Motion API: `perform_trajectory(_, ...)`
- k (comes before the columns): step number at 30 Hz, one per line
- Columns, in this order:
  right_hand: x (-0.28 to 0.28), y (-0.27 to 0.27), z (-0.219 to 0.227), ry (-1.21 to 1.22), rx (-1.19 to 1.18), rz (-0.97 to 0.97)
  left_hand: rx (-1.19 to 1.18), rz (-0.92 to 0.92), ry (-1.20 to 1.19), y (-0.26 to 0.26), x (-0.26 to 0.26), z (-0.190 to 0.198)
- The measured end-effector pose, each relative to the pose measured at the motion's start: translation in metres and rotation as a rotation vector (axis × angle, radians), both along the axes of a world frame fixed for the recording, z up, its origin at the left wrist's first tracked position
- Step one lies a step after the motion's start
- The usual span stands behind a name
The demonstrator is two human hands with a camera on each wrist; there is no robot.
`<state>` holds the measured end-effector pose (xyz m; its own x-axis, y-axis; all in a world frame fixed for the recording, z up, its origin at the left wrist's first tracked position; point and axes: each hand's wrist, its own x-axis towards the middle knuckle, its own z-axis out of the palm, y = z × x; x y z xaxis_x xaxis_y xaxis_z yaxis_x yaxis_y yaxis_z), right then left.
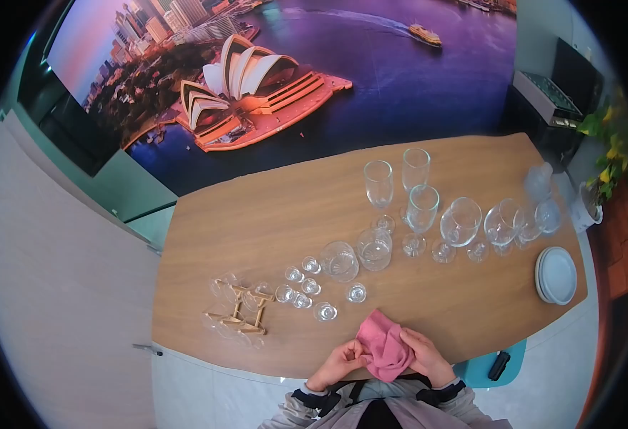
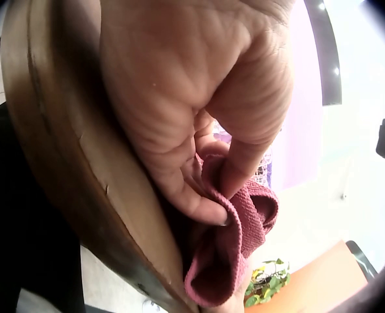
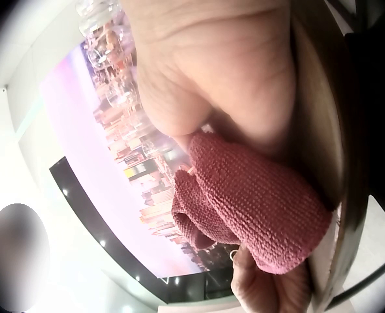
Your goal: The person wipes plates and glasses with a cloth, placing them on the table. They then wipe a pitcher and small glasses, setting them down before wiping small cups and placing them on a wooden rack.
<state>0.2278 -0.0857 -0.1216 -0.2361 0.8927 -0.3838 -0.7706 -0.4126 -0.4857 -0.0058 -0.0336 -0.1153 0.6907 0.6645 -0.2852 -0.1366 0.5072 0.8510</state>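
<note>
A pink cloth (image 1: 384, 344) is bunched between both hands at the table's front edge. The left hand (image 1: 340, 363) pinches its left side; in the left wrist view the thumb and fingers of that hand (image 2: 192, 98) close on a fold of the cloth (image 2: 241, 222). On the cloth's right side the right hand (image 1: 425, 356) grips it. In the right wrist view the cloth (image 3: 257, 202) covers the fingertips of the right hand (image 3: 212, 72). A rim of something clear shows beside the cloth there, too small to tell.
Several small glasses (image 1: 325, 311) stand beyond the hands, with two tumblers (image 1: 340, 262) behind. Stemmed glasses (image 1: 460, 223) line the back right. A wooden rack (image 1: 249, 309) with glasses sits left, stacked white plates (image 1: 558, 276) right. A teal stool (image 1: 511, 366) is below the table's edge.
</note>
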Motion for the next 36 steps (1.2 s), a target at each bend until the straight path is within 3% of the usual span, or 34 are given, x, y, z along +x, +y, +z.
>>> perform_trajectory(11, 0.000, 0.000, 0.012, 0.043, -0.002, 0.002, -0.092, 0.018, 0.011, 0.003, 0.002, 0.008)
perform_trajectory(36, -0.001, 0.001, 0.009, -0.004, -0.015, -0.003, -0.065, 0.029, -0.050, 0.000, 0.000, 0.002)
